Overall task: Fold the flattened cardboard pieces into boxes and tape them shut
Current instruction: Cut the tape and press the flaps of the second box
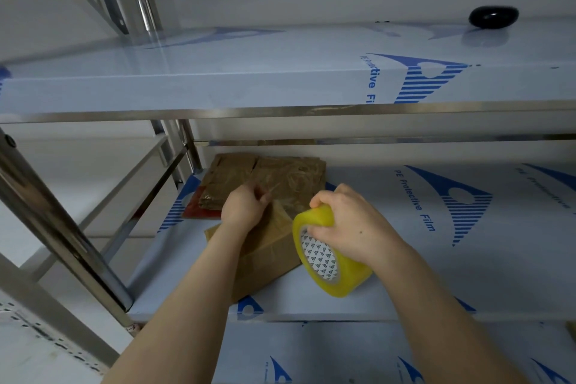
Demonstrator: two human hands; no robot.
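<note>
A folded brown cardboard box (268, 262) lies on the lower shelf (405, 290), under my forearms. My right hand (349, 221) grips a yellow roll of clear tape (330, 256) beside the box's right edge. A clear strip of tape (280, 206) runs from the roll up and to the left, over the box. My left hand (246, 206) pinches the strip's free end above the box's far side. Behind the box sits a stack of flattened cardboard pieces (268, 178) wrapped in clear plastic, lying on something red.
The metal rack has a middle shelf (280, 84) overhanging the work area, covered in blue-printed protective film. A black round object (493, 17) rests on it at the far right. Steel posts (62, 227) stand at the left. Bare shelf stretches to the right.
</note>
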